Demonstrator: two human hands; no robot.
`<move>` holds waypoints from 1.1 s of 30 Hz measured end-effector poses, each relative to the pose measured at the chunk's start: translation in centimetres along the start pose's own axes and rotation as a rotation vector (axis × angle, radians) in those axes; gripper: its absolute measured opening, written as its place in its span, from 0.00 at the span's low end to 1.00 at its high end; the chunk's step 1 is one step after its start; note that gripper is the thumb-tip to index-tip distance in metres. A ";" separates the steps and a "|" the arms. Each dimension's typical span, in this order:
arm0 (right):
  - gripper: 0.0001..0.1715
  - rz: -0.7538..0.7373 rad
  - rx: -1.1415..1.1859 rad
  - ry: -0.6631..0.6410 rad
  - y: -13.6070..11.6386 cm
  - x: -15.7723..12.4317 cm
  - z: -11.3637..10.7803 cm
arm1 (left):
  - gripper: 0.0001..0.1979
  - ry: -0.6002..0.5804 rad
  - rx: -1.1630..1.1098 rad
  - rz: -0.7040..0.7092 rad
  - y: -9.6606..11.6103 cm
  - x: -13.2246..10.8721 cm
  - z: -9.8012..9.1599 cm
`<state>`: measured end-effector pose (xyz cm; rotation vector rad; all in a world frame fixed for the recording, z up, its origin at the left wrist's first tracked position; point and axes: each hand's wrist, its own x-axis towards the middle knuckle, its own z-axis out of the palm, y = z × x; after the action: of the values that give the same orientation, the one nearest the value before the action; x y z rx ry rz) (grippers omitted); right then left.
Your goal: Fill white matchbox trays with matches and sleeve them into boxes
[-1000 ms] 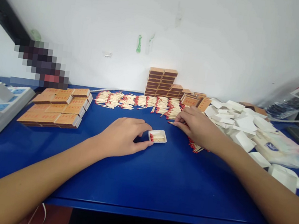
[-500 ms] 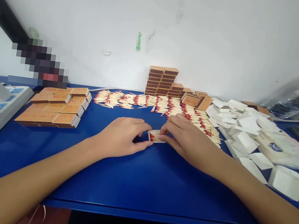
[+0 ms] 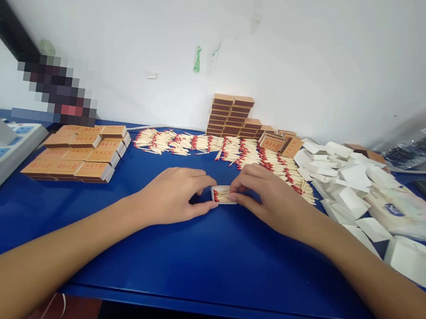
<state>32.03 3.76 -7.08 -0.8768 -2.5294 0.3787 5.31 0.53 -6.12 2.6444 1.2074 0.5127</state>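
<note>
A small white matchbox tray (image 3: 213,199) lies on the blue table, with red-headed matches (image 3: 222,196) lying lengthwise in it. My left hand (image 3: 177,194) grips the tray's left end between thumb and index finger. At the right end, my right hand (image 3: 266,200) pinches its thumb and fingertips together over the matches; its fingers hide what exactly they grip. Behind both hands, a long curved band of loose matches (image 3: 207,143) spreads across the table, its heads red and its sticks pale.
Printed matchboxes (image 3: 80,152) are piled at left beside a white power strip (image 3: 5,153). More matchboxes (image 3: 229,117) stand stacked against the wall. At right lie many white empty trays (image 3: 351,201) and a tissue pack (image 3: 395,209). The blue table (image 3: 199,262) ends at a front edge.
My right hand has shifted very slightly to the right, showing a bit more of the matches in the tray. My left hand keeps its hold.
</note>
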 end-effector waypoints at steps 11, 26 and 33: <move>0.13 0.072 -0.372 0.107 5.4 0.2 -1.0 | 0.14 0.005 0.003 0.010 0.0 -0.2 -0.1; 0.09 0.093 -0.335 0.106 5.5 0.4 -0.8 | 0.15 -0.009 -0.001 0.003 0.0 -0.2 -0.2; 0.11 0.079 -0.363 0.118 5.5 0.4 -0.7 | 0.14 -0.006 -0.004 0.005 0.2 -0.2 -0.3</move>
<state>34.90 8.28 -8.49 -1.0981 -2.4976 -0.1125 5.24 0.29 -5.85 2.6446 1.1977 0.5067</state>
